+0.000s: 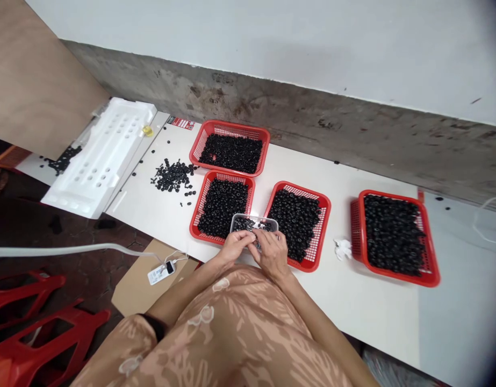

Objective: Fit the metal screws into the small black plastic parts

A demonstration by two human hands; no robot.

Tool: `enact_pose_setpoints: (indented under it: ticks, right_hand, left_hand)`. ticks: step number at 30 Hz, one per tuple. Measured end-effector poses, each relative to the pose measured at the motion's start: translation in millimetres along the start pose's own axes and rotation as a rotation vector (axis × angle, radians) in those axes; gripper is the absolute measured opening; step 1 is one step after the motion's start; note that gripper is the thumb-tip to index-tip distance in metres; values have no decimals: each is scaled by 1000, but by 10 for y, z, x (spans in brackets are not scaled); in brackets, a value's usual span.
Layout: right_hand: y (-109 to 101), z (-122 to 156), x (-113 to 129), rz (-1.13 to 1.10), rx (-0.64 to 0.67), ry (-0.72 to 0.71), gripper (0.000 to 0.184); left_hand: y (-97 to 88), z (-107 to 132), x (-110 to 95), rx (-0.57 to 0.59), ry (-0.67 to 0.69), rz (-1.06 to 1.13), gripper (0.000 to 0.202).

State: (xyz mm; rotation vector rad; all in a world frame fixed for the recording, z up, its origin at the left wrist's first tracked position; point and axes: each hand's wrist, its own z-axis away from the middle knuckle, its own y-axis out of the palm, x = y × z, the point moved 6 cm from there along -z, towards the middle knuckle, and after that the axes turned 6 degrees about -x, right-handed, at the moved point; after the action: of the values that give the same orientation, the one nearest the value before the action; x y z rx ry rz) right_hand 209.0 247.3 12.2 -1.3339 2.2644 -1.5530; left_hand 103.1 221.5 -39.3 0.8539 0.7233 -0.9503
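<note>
My left hand [236, 245] and my right hand [271, 249] meet at the near rim of a small clear plastic box [275, 221]. Fingers of both are pinched together at the tips; whatever lies between them is too small to make out. Small dark parts [243, 223] lie in the box. Behind and to its left stands a red basket [194, 228] of round black parts [225, 204]. Another red basket [314, 262], also full of round black parts [294, 220], is close by my right hand.
A red basket [267, 141] of smaller black pieces stands by the wall; another full one [433, 277] is far right. Loose black parts [173, 176] lie left, near a white foam sheet [105, 156]. Crumpled white tissue [343, 249] lies right. A cabled white device [161, 272] rests on cardboard.
</note>
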Motion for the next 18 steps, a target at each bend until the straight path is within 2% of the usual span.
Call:
enact_pose_setpoints:
  ticks: [9, 18]
  right_hand:
    - [-6, 23, -29, 0, -17, -8, 25]
    - [41, 87, -50, -4, -15, -7, 28]
  left_hand:
    - [-10, 22, 20, 62, -116, 30, 34]
    - [28, 8, -11, 72, -58, -17, 36]
